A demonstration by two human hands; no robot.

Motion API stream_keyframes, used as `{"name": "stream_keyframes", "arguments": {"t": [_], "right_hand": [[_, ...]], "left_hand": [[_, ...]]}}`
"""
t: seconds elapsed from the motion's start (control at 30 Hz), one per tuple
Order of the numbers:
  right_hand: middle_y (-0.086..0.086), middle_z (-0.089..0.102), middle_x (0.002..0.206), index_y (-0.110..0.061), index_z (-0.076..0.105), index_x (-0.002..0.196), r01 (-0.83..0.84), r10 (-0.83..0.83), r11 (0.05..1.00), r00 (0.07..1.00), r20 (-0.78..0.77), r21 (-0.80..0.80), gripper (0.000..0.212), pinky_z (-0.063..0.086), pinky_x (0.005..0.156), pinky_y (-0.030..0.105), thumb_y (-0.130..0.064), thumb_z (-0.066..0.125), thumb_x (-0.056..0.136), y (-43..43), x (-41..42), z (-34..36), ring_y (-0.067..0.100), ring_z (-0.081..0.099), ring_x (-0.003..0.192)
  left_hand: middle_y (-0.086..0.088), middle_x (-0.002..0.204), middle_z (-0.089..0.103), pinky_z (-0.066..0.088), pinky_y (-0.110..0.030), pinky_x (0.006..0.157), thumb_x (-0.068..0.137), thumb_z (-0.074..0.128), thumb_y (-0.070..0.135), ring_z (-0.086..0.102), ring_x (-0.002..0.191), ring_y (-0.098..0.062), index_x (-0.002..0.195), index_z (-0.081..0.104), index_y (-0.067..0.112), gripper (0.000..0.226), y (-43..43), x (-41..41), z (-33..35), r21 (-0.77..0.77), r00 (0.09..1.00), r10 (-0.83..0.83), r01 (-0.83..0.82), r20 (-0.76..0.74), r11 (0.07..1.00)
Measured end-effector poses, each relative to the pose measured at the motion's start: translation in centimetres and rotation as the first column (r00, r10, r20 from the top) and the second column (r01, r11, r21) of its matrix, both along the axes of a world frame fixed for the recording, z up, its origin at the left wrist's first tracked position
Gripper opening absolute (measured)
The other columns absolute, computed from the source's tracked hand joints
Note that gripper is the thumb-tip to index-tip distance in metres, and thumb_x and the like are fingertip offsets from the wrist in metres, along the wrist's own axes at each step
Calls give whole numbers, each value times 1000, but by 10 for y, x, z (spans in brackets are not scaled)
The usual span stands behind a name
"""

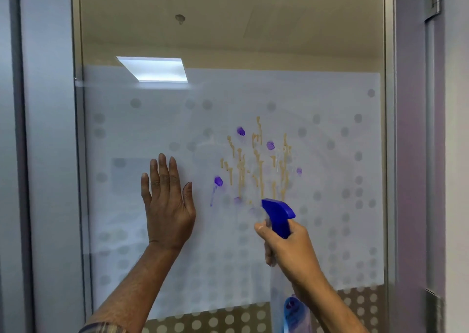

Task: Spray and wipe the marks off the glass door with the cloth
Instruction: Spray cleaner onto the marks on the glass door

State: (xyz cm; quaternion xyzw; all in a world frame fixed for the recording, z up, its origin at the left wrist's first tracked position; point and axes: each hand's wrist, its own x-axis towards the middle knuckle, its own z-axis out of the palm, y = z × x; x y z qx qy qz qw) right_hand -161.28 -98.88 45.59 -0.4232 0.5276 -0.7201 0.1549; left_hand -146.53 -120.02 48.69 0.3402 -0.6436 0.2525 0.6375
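Glass door [228, 41] — upright, framed in metal, filling the view; frosted band with grey dots across its middle and lower part.

Marks [256, 165] — tan drips running down in thin streaks, with purple blots scattered among them; centre-right of the frosted band, just above the nozzle. Still wet-looking, none wiped.

Spray bottle [278, 217] — blue trigger head, pale body partly hidden by the wrist, label end showing low at the near right. Nozzle aimed up at the marks, close to the glass but apart from it.

Right hand [286, 246] — grip clenched round the bottle neck, a finger over the trigger.

Left hand [166, 203] — grip released, palm flat and fingers spread against the glass, left of the marks, bracing the door.

Cloth — not in view; whereabouts cannot be told.

Handling, as judged: bottle light, rigid plastic, likely slick once wetted — best held at the neck under the trigger head, as now. Glass stiff, smooth, breakable under a hard shove; flat, even pressure only. Frosted film possibly prone to lifting at its edges, so gentle strokes. Drips likely to run further once sprayed; wiping from below upward advisable. Cloth presumably soft and limp, best bunched into a pad in the palm.

Stage: spraying, wiping not yet begun.
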Motion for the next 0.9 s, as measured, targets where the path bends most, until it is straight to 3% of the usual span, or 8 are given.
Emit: {"name": "stream_keyframes", "arguments": {"t": [0.2, 0.4, 0.67, 0.9], "right_hand": [[3, 59, 57, -9, 68, 96, 192, -178, 979, 971, 161, -74, 12, 51, 47, 23, -19, 75, 94, 25, -41, -11, 11, 55, 49], [3, 62, 65, -16, 66, 97, 289, -255, 939, 948, 190, -184, 11, 53, 50, 21, -23, 75, 94, 34, -65, 1, 10, 59, 56], [2, 66, 68, -17, 69, 105, 257, -197, 926, 954, 228, -277, 16, 55, 50, 22, -24, 77, 93, 38, -75, 22, 9, 61, 56], [-2, 66, 65, -21, 72, 104, 155, -94, 941, 973, 210, -302, 15, 55, 52, 22, -24, 78, 91, 59, -57, 14, 8, 61, 56]], "left_hand": [[-17, 176, 16, 7, -49, 134, 113, 22, 38, 12, 165, -30, 166, 20, 4, 64, -1, 0, 1, 2, 1000, 0, 0, 0, 1000], [-16, 176, 15, 6, -49, 134, 112, 24, 37, 10, 165, -29, 167, 17, 5, 63, -3, 0, 1, -5, 1000, 4, -4, -7, 1000], [-16, 177, 13, 6, -51, 134, 112, 25, 38, 8, 166, -29, 167, 14, 6, 65, -2, 1, 1, 12, 1000, -8, 8, 7, 1000], [-14, 176, 16, 12, -53, 133, 111, 28, 39, 11, 165, -28, 166, 22, 5, 64, 13, 9, 4, 88, 997, -76, 73, 32, 993]]}}
